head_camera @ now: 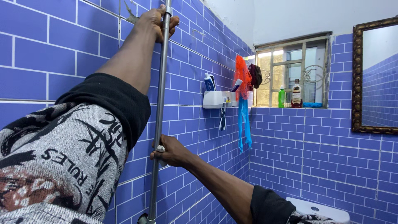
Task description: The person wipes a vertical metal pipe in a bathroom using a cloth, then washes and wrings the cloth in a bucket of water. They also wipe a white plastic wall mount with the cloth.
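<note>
1. The left hand [155, 20], at the top of the frame left of centre, is closed around the upper end of a grey metal pipe [159, 103], fingers wrapped over it from the left.
2. The right hand [170, 152], just below the middle of the frame, grips the same pipe lower down; the fingers curl round it and something small and pale shows at the knuckles, too small to identify.
3. The pipe runs nearly upright along the blue tiled wall [54, 49], from the top edge of the frame down to a fitting [143, 218] at the bottom edge. Whether it is fastened to the wall at either end cannot be told.
4. As for progress, the pipe stands in place against the wall with both hands on it; a judgement only, but it looks held in position rather than finished, since no clips or brackets show along its length.
5. The wall is glossy brick-pattern tile with white grout; a chipped patch [130, 16] shows beside the upper hand.
6. Further right on that wall a white holder [215, 99] carries tubes and a toothbrush, with an orange net sponge [242, 74] and a blue cloth strip [244, 124] hanging beside it.
7. In the corner, a window [290, 68] has bottles on its sill; a framed mirror [375, 74] fills the right edge, and a white cistern [319, 209] sits at the lower right.
</note>
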